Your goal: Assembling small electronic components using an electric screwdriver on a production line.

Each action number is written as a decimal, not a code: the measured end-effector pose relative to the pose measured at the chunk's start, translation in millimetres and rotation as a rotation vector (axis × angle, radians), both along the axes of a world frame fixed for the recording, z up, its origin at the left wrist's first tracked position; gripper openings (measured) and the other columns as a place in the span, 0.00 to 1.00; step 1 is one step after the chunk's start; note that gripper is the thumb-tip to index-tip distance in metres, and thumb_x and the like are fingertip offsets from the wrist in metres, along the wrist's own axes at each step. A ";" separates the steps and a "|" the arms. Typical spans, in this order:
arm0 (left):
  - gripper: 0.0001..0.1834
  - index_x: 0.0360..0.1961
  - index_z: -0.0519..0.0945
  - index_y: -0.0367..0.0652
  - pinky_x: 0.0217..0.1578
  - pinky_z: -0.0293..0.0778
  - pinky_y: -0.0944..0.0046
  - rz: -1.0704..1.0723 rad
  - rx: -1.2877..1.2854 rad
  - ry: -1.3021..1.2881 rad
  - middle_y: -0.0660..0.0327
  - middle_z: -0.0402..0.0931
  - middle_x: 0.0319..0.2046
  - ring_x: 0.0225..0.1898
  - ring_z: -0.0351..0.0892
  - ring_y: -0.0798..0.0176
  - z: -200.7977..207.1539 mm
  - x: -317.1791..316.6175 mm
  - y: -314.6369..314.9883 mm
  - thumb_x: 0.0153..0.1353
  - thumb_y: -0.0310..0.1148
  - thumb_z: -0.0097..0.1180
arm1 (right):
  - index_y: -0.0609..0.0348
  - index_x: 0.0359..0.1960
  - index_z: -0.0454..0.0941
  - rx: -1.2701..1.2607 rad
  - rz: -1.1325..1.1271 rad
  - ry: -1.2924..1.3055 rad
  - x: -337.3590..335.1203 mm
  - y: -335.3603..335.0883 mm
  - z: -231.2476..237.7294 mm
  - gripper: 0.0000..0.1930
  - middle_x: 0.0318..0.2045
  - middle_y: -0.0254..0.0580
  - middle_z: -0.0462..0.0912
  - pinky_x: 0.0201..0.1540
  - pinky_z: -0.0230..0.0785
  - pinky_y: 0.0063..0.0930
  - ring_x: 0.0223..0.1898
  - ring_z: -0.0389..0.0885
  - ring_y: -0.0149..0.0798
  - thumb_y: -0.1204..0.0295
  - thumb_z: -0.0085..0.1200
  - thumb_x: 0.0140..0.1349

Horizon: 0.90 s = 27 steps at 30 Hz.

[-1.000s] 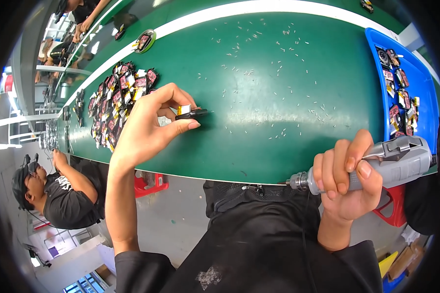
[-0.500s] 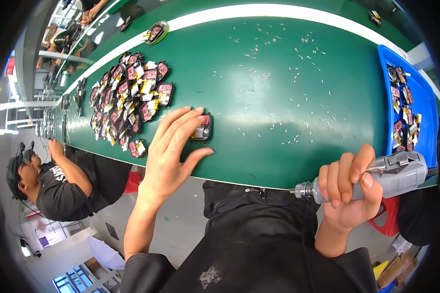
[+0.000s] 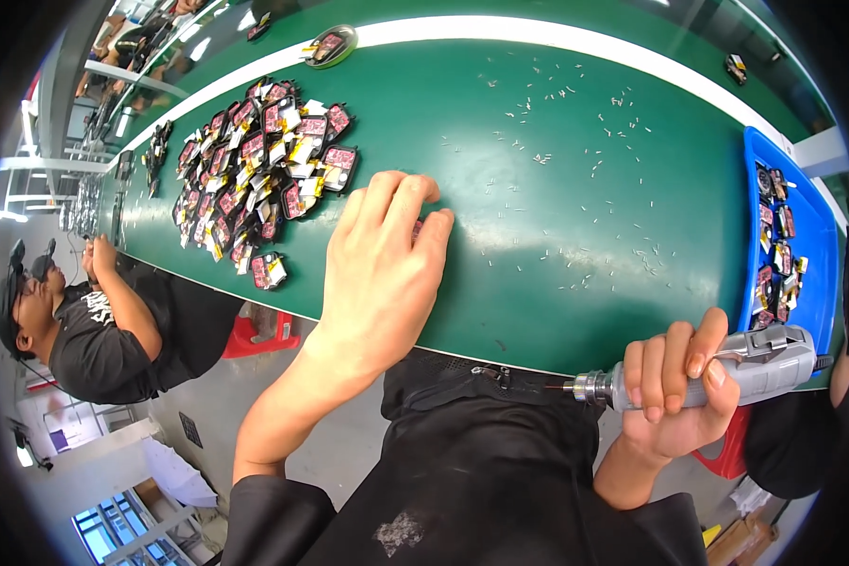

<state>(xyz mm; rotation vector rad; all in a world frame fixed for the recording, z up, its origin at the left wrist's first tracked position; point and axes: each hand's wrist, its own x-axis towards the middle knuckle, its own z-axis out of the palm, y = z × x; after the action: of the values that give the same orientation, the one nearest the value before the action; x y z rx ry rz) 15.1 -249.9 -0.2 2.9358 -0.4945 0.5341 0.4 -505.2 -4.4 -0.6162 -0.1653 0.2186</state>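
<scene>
My right hand [image 3: 674, 382] is wrapped round a grey electric screwdriver [image 3: 774, 368], whose tip points left along the table's near edge. Over the green table, my left hand [image 3: 387, 259] has its thumb and fingers closed round a small electronic device. Only a sliver of red on the device shows between the fingers; the hand covers the rest. To the left of that hand lies a heap of small black devices [image 3: 255, 151] with red circuit boards and silver, yellow-taped batteries. A single device [image 3: 268, 271] rests at the heap's near edge.
Many tiny pale slivers [image 3: 542, 158] are scattered over the table [image 3: 623, 311]. A blue tray [image 3: 825, 255] at the right holds several devices. At the far left a round dish [image 3: 335, 47] holds another device. Another person [image 3: 113, 330] sits at the left by a red stool [image 3: 259, 335].
My left hand has moved slightly right and closed over the device that was visible beside its fingers. My right hand, with the screwdriver, has shifted a little nearer.
</scene>
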 end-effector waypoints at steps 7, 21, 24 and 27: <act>0.10 0.28 0.71 0.36 0.31 0.66 0.58 -0.073 0.156 -0.050 0.57 0.69 0.31 0.32 0.70 0.55 -4.8 8.3 -0.8 0.45 0.18 0.59 | 0.57 0.30 0.62 -0.001 0.003 -0.010 0.2 -2.6 0.1 0.06 0.14 0.33 0.64 0.23 0.60 0.27 0.12 0.61 0.29 0.70 0.43 0.60; 0.02 0.31 0.73 0.31 0.32 0.69 0.68 -0.090 -1.468 0.420 0.53 0.74 0.28 0.28 0.71 0.66 -19.5 -72.0 -30.0 0.61 0.20 0.53 | 0.55 0.31 0.63 0.163 0.039 -0.050 14.4 20.0 11.2 0.05 0.15 0.31 0.64 0.26 0.61 0.27 0.13 0.62 0.28 0.70 0.44 0.62; 0.04 0.33 0.75 0.31 0.32 0.69 0.69 -0.157 -1.808 0.477 0.52 0.74 0.29 0.29 0.71 0.67 -25.9 -76.7 -36.8 0.63 0.23 0.53 | 0.55 0.30 0.63 0.317 -0.047 -0.002 11.4 35.2 22.0 0.06 0.14 0.30 0.64 0.24 0.60 0.24 0.13 0.62 0.26 0.74 0.49 0.59; 0.08 0.32 0.74 0.31 0.32 0.69 0.70 -0.228 -1.950 0.563 0.53 0.74 0.29 0.29 0.71 0.67 -28.0 -79.3 -41.8 0.67 0.27 0.50 | 0.56 0.31 0.66 0.388 -0.077 -0.023 10.8 41.3 23.6 0.06 0.14 0.29 0.65 0.25 0.62 0.23 0.13 0.65 0.26 0.74 0.51 0.56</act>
<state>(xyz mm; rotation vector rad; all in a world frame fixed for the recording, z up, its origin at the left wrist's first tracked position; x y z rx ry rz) -64.2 -291.7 -28.2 1.0111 -0.0421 -0.0177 11.2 -463.8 19.2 -0.2386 -0.1992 0.1001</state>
